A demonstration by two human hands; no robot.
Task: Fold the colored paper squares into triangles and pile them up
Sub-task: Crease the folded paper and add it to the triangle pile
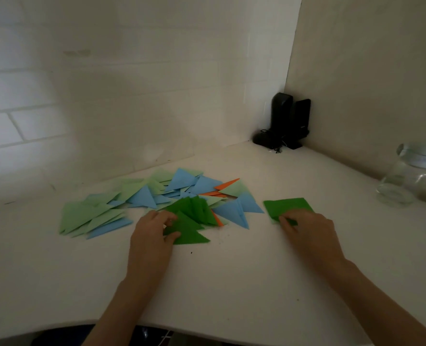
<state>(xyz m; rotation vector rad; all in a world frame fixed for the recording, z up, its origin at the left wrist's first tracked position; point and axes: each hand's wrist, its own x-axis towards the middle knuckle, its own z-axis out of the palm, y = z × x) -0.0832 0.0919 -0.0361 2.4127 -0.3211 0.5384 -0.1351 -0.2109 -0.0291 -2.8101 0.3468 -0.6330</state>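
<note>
My left hand (154, 227) pinches dark green folded triangle (190, 236) at near edge of triangle pile (157, 198). My right hand (304, 226), fingers curled, grips near edge of dark green square stack (288, 207), I think. Glass jar (411, 173) far right; black speakers (290, 121) in corner.

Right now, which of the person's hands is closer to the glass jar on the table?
The right hand. It grips the dark green paper squares, with the glass jar off to its right and farther back. The left hand holds a dark green triangle near the pile, much farther from the jar.
</note>
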